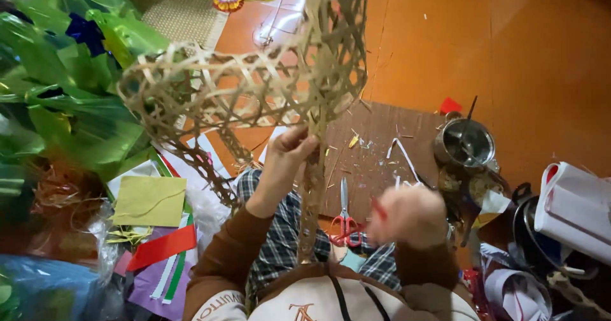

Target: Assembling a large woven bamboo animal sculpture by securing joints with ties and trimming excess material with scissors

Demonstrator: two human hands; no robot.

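A large open-weave frame of bamboo strips (242, 85) is held up in front of me, with a woven strip hanging down from it toward my lap. My left hand (285, 158) grips the frame where that strip meets the body. My right hand (410, 214) is blurred, low at the right, closed around a thin red stick-like thing whose tip pokes out at its left. Scissors with red handles (344, 218) lie on a brown board (375, 149) between my hands.
Green and blue cellophane (70, 72) piles up at the left. Coloured paper sheets (153, 232) lie at the lower left. A small metal pot (466, 144) with a stick in it, dark pots and white rolled paper (573, 209) crowd the right. The floor is orange.
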